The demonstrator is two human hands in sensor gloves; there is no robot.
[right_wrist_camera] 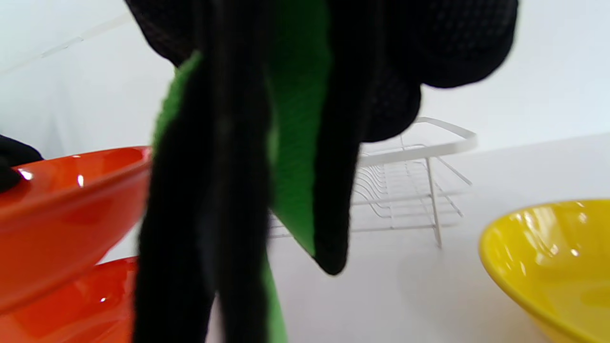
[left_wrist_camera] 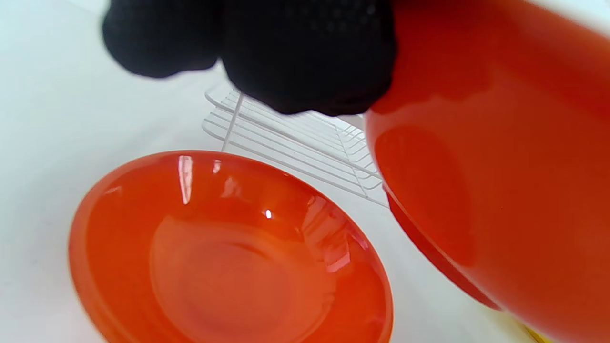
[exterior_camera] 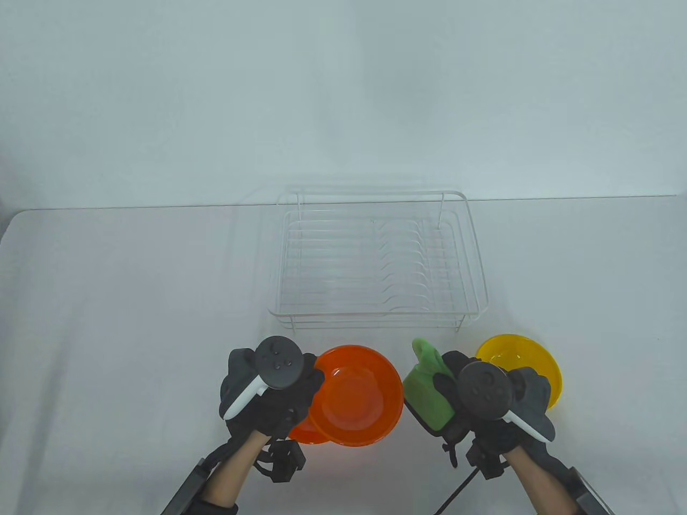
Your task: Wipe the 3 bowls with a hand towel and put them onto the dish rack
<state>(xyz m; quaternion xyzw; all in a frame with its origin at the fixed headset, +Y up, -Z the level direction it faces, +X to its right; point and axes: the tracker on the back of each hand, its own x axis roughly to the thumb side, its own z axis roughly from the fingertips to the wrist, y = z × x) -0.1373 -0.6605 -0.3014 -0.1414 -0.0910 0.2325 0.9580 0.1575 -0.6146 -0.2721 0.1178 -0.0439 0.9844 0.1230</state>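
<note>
My left hand (exterior_camera: 300, 383) grips the rim of an orange bowl (exterior_camera: 357, 396) and holds it lifted and tilted above a second orange bowl (exterior_camera: 307, 433) that lies on the table. In the left wrist view the lifted bowl (left_wrist_camera: 500, 190) fills the right side and the lower bowl (left_wrist_camera: 228, 257) sits below. My right hand (exterior_camera: 448, 394) holds a folded green hand towel (exterior_camera: 426, 394) just right of the lifted bowl; its fingers (right_wrist_camera: 329, 200) wrap the towel (right_wrist_camera: 298, 133). A yellow bowl (exterior_camera: 518, 357) rests on the table behind that hand. The white wire dish rack (exterior_camera: 375, 263) holds nothing.
The rack stands a short way beyond both hands, near the middle of the white table (exterior_camera: 107, 322). The table's far edge (exterior_camera: 590, 198) meets a pale wall. Black cables trail from both wrists toward the bottom edge.
</note>
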